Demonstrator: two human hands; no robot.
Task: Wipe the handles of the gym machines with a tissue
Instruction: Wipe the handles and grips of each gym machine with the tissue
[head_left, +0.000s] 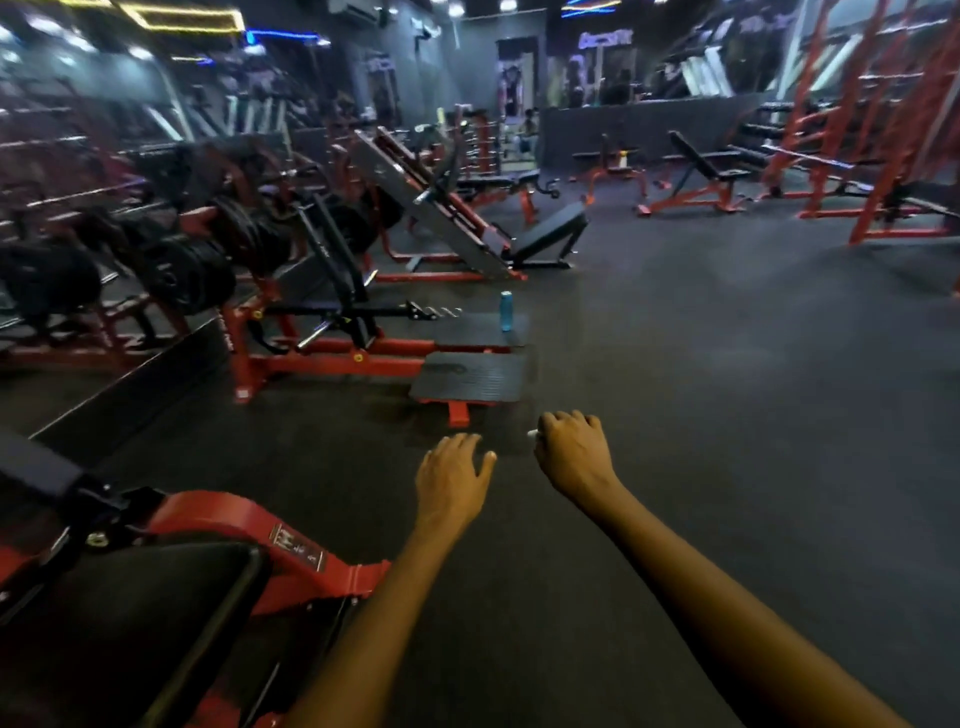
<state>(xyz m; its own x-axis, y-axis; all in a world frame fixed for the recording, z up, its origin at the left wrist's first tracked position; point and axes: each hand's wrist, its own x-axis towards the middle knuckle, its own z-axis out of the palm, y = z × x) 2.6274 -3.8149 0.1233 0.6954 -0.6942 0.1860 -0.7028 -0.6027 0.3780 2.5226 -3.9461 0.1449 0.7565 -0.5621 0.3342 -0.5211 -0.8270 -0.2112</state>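
Moving between machines, both arms reached forward at lower centre.
Right hand (571, 452) clenched the tissue (533, 434), likely kept ready for wiping; left hand (452, 475) hung released, touching no handle.

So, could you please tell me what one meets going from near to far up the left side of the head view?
Black seat pad → left hand → ribbed black footplate → blue bottle → angled leg press sled.
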